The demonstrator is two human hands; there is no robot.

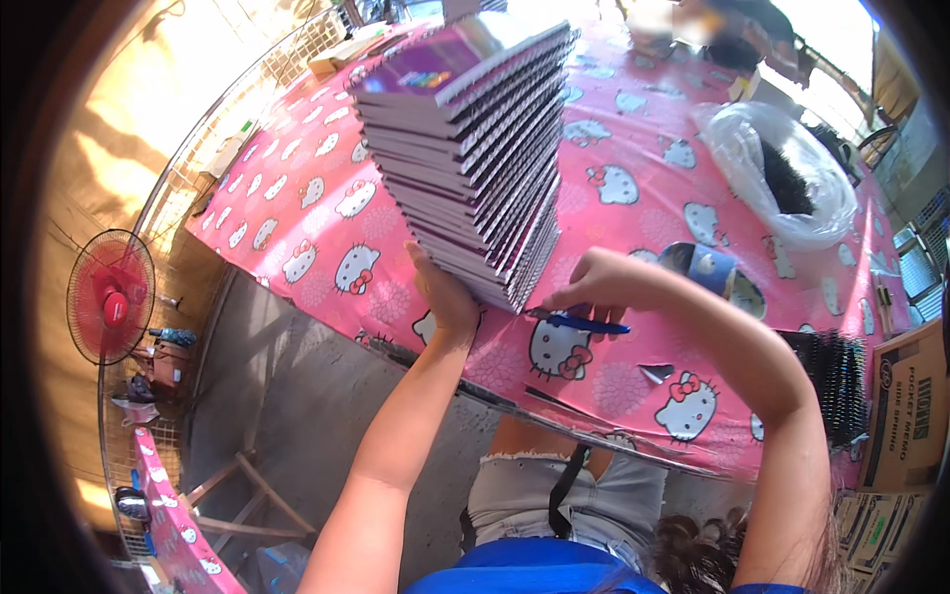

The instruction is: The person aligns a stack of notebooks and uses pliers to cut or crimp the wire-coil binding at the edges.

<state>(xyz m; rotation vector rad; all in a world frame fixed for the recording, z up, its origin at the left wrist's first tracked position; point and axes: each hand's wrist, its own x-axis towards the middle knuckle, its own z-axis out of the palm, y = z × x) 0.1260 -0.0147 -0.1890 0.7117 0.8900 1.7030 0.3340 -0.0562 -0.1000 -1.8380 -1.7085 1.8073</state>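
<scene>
A tall, slightly fanned stack of spiral notebooks (465,168) with purple covers stands on the pink patterned table cover, its dark wire bindings facing right. My left hand (445,295) is closed about the stack's lower near left edge, some of its fingers hidden. Close to the bottom near corner, my right hand (604,280) is closed on a slim blue-handled tool (589,325). The dark tip of this tool points left toward the lowest bindings; its exact kind is unclear. A small torn scrap (655,373) lies right of the tool.
Right of my hand lies a blue patterned roll (717,275). Farther back sits a clear plastic bag (782,178) with black bristly contents. Black wire coils (836,386) and a cardboard box (902,406) are at the right. A red fan (112,297) stands left. Another person (737,30) is at the far side.
</scene>
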